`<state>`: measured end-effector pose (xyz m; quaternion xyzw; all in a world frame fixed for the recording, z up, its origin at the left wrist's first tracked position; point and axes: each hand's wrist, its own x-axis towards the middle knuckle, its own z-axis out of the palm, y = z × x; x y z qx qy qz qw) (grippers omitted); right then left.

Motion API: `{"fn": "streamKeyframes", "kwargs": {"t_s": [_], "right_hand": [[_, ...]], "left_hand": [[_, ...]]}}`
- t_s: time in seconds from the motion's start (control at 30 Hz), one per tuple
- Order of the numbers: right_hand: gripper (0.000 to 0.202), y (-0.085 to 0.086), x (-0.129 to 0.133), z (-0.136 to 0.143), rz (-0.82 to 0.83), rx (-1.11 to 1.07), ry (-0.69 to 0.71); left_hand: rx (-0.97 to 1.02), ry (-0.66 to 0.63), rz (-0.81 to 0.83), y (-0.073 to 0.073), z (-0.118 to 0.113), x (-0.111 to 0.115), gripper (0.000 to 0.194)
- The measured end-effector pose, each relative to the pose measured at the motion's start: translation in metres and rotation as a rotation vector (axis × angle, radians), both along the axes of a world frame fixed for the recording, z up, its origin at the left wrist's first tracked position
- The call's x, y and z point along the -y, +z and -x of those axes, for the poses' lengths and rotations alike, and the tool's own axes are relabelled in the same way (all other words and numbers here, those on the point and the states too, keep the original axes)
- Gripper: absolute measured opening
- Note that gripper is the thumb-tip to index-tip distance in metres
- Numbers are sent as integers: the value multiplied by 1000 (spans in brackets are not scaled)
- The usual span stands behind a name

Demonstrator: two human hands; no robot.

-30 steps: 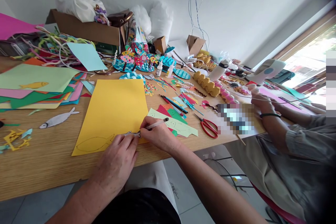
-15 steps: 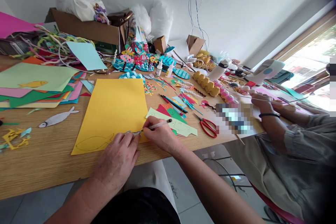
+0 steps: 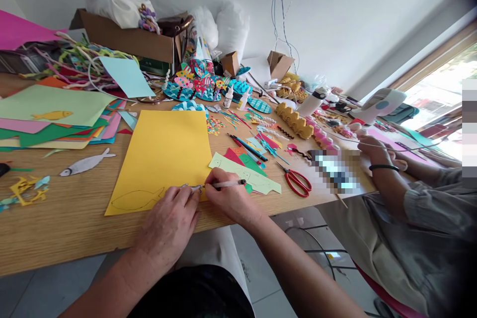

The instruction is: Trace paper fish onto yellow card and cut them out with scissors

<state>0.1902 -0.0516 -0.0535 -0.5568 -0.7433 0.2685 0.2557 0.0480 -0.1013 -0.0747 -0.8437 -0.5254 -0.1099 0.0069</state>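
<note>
A yellow sheet of paper (image 3: 171, 146) lies at the table's front edge, with a fish outline (image 3: 136, 199) drawn on its lower left. My left hand (image 3: 173, 216) lies with fingers stretched over a small grey fish-shaped cutout (image 3: 194, 188), pressing it on the sheet; the fingers hide much of the cutout. In my right hand (image 3: 231, 198) is a pen (image 3: 228, 184) with a pale barrel and a dark end. Its tip is at the cutout's right end, close to my left fingertips. A light green strip with fish drawings (image 3: 242, 173) lies just beyond my right hand.
Red-handled scissors (image 3: 298, 182) and several pencils (image 3: 248, 147) lie to the right. On the left are a white fish cutout (image 3: 87, 161), yellow scraps (image 3: 28, 191) and stacked coloured papers (image 3: 55, 104). Glue bottles (image 3: 228, 97) stand behind. Another person's hands (image 3: 374, 149) are at the far right.
The camera view has shifted slightly. My right hand and the pen have tipped lower, the pen now lying flatter. My left hand stays on the cutout.
</note>
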Motion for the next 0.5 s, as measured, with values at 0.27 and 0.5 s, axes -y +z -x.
{"fn": "streamKeyframes", "kwargs": {"t_s": [0.27, 0.5], "right_hand": [[10, -3, 4, 3, -8, 26, 6], [11, -2, 3, 3, -9, 13, 5]], "left_hand": [[14, 15, 72, 3, -1, 2, 23], [20, 2, 57, 3, -2, 0, 24]]}}
